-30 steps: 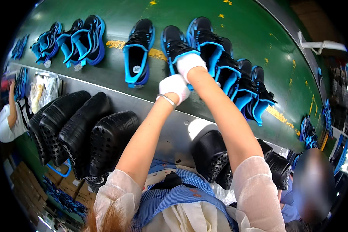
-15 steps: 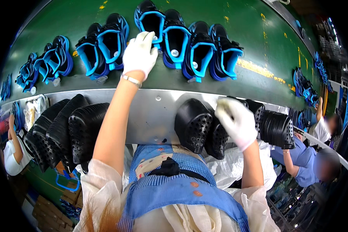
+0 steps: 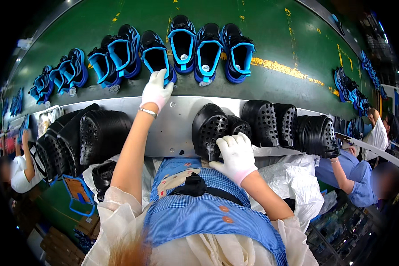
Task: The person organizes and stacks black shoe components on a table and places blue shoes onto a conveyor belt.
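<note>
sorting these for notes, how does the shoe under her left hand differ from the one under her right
The black-and-blue lined shoe under the left hand lies on the green belt; the perforated all-black rubber shoe under the right hand sits on the grey metal ledge. Its shell is dotted with holes; the blue one's opening faces up.

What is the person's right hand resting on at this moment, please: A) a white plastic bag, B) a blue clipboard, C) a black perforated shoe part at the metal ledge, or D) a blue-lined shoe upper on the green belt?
C: the white-gloved right hand lies on a black perforated shoe part at the metal ledge, while the left hand reaches to a blue-lined shoe upper on the green belt.
</note>
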### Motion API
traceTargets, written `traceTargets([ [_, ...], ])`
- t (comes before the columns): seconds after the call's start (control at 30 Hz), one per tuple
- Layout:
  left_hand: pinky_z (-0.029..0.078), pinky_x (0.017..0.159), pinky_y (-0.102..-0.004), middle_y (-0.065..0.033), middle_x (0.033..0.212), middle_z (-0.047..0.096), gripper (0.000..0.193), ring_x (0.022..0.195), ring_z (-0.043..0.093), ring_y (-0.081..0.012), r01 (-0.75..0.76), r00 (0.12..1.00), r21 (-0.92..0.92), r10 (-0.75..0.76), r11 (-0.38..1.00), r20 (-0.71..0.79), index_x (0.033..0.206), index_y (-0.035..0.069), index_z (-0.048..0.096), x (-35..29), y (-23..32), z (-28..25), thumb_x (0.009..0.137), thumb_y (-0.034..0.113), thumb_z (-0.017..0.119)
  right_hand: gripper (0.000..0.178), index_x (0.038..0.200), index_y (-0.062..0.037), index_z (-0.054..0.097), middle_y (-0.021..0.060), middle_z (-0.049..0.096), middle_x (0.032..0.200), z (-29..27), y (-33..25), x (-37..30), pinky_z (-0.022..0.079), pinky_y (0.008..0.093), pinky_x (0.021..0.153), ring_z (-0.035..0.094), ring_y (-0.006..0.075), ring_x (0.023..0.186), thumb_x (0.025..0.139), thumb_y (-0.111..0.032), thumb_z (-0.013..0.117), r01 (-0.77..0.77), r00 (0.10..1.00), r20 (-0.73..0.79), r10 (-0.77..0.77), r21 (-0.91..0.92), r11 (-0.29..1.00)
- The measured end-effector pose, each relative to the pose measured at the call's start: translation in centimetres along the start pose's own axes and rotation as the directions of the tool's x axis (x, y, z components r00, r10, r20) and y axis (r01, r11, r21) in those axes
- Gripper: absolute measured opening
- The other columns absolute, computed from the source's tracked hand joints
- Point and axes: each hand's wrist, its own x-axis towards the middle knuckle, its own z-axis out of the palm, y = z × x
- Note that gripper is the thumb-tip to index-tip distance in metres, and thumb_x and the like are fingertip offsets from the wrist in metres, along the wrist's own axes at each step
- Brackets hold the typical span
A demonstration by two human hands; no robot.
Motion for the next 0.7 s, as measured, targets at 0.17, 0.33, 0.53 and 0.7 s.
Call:
traceTargets([
  [0.17, 0.051, 0.08, -0.0371, -0.0145, 0.124, 0.051, 0.039, 0.088, 0.063, -0.0285, 0.025, 0.988, -0.165, -0.049, 0.986, -0.143, 0.122, 0.009, 0.055, -5.5, 2.7, -1.5, 0.083, 0.013, 0.061, 0.045, 0.093, -0.0092, 0.061, 0.0076, 0.057, 0.091, 1.1, 0.7, -0.4, 0.038, 0.0424, 0.095, 0.055, 0.027, 0.09, 0.06, -0.035, 0.078, 0.126, 0.986, -0.111, -0.127, -0.009, 0.992],
  [0.33, 0.052, 0.076, -0.0346, -0.0144, 0.117, 0.055, 0.036, 0.08, 0.063, -0.0232, 0.119, 0.992, -0.188, -0.126, 0.975, -0.021, 0.12, 0.007, 0.057, -9.8, 4.5, -1.9, 0.085, 0.014, 0.06, 0.046, 0.096, -0.0089, 0.059, 0.0078, 0.056, 0.096, 1.5, 1.0, -0.6, 0.04, 0.0421, 0.093, 0.055, 0.0268, 0.09, 0.06, -0.031, 0.078, 0.148, 0.974, -0.165, -0.154, -0.046, 0.988],
  [0.53, 0.051, 0.078, -0.0345, -0.0156, 0.11, 0.059, 0.032, 0.084, 0.064, -0.0261, 0.107, 0.994, -0.223, -0.098, 0.969, 0.048, 0.116, 0.006, 0.061, -12.3, 4.9, -1.1, 0.086, 0.016, 0.059, 0.043, 0.094, -0.0078, 0.058, 0.0079, 0.055, 0.095, 2.0, 1.9, -0.8, 0.041, 0.0408, 0.09, 0.055, 0.0272, 0.09, 0.062, -0.028, 0.077, 0.266, 0.953, -0.14, -0.269, -0.038, 0.963],
  [0.7, 0.05, 0.08, -0.0319, -0.0131, 0.104, 0.061, 0.027, 0.086, 0.064, -0.0244, 0.11, 0.992, -0.277, -0.088, 0.954, 0.091, 0.112, 0.006, 0.063, -13.2, 5.9, -0.5, 0.087, 0.015, 0.058, 0.052, 0.105, -0.0067, 0.057, 0.0093, 0.055, 0.1, 1.3, 1.2, -0.9, 0.043, 0.0388, 0.085, 0.055, 0.027, 0.092, 0.061, -0.029, 0.077, 0.191, 0.965, -0.18, -0.193, -0.032, 0.981],
])
